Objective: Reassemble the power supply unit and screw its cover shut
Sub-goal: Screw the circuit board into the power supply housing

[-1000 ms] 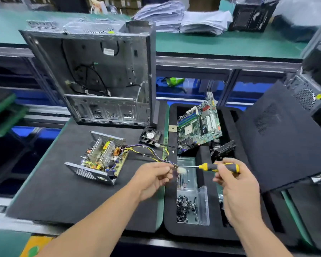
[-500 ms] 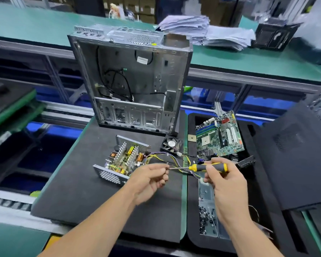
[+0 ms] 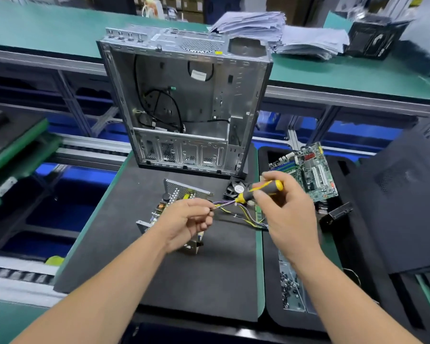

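Head view: we now face the open power supply unit [image 3: 181,209] on the mat near the case [image 3: 184,103]. Our right hand [image 3: 286,214] grips the screwdriver [image 3: 261,191]; our left hand [image 3: 186,222] pinches its tip, likely seating a screw.

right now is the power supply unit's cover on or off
Off: the power supply unit lies open on the black mat, circuit board and components exposed.

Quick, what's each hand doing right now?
Left hand: pinching the screwdriver's tip end.
Right hand: grip closed around the screwdriver handle.
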